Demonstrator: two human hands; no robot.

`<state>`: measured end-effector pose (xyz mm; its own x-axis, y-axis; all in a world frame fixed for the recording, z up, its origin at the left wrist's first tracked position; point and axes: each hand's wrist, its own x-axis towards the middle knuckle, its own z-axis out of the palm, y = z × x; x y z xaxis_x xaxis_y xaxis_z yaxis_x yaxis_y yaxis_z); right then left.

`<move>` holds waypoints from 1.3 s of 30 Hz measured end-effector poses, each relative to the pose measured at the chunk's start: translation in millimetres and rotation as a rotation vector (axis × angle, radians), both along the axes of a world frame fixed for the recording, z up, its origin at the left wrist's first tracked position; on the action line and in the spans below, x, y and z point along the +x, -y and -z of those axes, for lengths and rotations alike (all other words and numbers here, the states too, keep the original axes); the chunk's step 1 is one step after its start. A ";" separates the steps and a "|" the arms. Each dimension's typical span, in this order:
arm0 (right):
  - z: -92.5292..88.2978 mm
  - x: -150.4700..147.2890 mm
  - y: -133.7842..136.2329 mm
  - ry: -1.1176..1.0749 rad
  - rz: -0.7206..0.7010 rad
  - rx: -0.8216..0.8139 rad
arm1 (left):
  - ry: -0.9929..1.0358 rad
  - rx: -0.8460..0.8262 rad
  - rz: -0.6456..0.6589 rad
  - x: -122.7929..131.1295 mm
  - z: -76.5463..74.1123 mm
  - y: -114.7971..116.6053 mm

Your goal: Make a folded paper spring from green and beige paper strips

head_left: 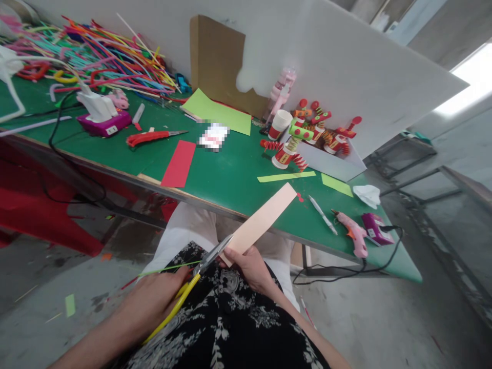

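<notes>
My left hand (165,287) is closed around the yellow handles of a pair of scissors (210,258), low over my lap. Their metal blades point up and to the right and meet the lower left edge of a pale peach paper strip (265,215). At its lower end, my right hand (249,267) pinches the strip, thumb on top; the far end reaches over the table edge. The fingers of my left hand are partly hidden. A thin green strip (175,267) sticks out to the left near the scissors.
On the green table (226,174) lie red paper (179,164), green paper (219,113), red-handled scissors (154,137), a pen (323,215) and a pink glue gun (355,236). Paper-cup figures (284,155) stand near a white box (326,164). Colourful pipe cleaners (111,61) pile up at the back left.
</notes>
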<state>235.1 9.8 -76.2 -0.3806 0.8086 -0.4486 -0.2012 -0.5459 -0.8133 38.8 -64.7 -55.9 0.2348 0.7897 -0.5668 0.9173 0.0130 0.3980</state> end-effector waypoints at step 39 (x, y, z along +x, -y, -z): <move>1.8 5.7 1.8 0.029 0.165 -0.043 | -0.017 0.046 -0.001 -1.3 1.8 -1.9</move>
